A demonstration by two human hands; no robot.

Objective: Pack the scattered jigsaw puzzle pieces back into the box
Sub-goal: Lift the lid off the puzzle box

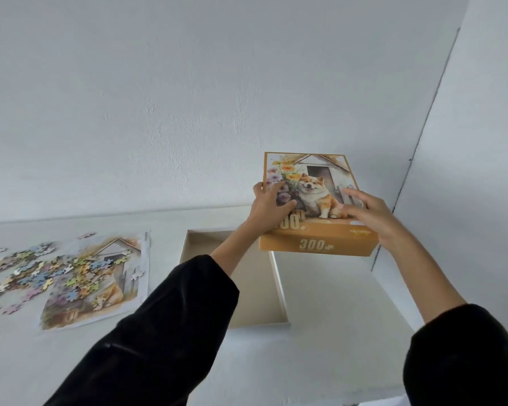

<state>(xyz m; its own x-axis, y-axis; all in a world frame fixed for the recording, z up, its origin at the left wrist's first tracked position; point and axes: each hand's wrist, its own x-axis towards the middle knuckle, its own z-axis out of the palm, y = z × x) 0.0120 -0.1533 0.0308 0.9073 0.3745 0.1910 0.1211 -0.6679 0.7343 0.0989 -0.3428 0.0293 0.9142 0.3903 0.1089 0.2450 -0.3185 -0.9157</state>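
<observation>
Barely started. Lid is off, held at 1 o'clock of the box. Box sits open on the worktop, no pieces seen inside, though a sleeve hides part of it. Left grip curls round the lid's left edge. Right grip lies spread on the lid's top, fingers fairly straight. Pieces lie scattered at 9 o'clock of the box, many on the poster. Left to do, likely: put lid aside, gather all pieces, close.
</observation>
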